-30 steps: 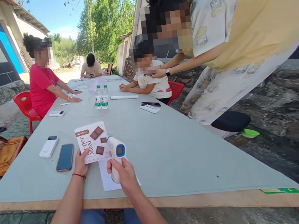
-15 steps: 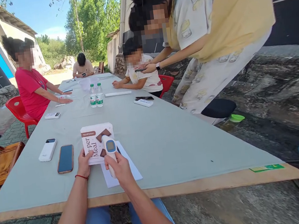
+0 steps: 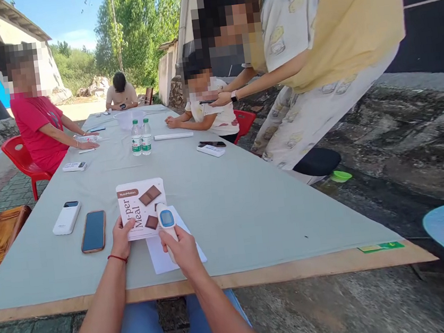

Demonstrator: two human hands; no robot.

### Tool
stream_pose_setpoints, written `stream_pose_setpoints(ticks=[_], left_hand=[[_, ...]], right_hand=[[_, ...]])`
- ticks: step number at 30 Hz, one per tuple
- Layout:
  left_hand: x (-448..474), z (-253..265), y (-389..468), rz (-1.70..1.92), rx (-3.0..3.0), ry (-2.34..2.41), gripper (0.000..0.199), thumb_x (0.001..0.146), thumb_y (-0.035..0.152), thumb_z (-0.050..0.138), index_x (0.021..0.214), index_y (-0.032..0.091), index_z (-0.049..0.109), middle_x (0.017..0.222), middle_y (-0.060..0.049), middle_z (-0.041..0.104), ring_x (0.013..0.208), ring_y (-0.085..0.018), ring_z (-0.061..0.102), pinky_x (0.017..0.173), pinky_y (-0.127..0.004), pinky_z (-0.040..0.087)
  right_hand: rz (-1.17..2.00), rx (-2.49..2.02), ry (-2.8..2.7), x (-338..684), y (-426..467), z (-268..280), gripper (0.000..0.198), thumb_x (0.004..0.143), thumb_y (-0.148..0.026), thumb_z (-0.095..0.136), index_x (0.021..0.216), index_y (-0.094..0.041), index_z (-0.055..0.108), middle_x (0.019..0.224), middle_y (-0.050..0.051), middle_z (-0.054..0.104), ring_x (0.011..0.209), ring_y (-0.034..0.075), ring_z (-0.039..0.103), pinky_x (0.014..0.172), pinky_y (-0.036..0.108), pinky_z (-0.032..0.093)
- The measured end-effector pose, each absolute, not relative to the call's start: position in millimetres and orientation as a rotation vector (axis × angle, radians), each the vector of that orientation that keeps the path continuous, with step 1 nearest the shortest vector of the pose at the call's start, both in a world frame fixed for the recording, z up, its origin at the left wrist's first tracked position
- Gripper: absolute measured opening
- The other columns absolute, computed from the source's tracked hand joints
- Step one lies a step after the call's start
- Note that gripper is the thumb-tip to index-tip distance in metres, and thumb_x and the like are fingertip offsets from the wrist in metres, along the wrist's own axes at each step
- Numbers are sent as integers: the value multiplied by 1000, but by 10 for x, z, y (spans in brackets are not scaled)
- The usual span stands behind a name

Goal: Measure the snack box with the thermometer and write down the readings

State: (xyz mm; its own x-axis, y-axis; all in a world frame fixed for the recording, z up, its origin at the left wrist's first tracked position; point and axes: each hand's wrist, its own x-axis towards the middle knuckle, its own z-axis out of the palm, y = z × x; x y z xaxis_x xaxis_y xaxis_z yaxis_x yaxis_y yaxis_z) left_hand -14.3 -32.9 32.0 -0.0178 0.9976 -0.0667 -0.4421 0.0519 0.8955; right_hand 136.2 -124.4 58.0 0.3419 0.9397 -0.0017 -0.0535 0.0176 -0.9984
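Observation:
My left hand (image 3: 121, 235) grips the lower left edge of a white box (image 3: 132, 198) printed with chocolate pieces and the words "NutriMotion" and "Meal"; its thumb lies across the front. In my right hand (image 3: 182, 247) is a white infrared thermometer (image 3: 166, 218) with a small screen facing me, the fingers wrapped round its handle. The thermometer's head overlaps the lower right corner of the box; whether they touch I cannot tell. Beneath the thermometer lies a white sheet of paper (image 3: 193, 244), partly hidden.
Left of the box lie a phone (image 3: 93, 232) and a white power bank (image 3: 66, 218). Two water bottles (image 3: 141, 138) stand farther up the covered table (image 3: 252, 216). One person (image 3: 38, 123) sits left, another far off, one right, and one leans over the right side.
The thermometer has shifted slightly right and down relative to the box, uncovering more of the printed chocolate. My left hand still holds the box.

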Motion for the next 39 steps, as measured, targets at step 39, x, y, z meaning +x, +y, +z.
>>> stream_pose_setpoints(ticks=[39], left_hand=[[-127, 352, -365, 1361, 845, 900, 64, 48, 42, 95, 101, 16, 69, 97, -9, 76, 87, -25, 70, 80, -37, 52]], right_hand=[[1068, -1271, -855, 1249, -1419, 790, 28, 67, -49, 64, 62, -23, 55, 49, -4, 55, 48, 14, 50, 50, 27, 40]])
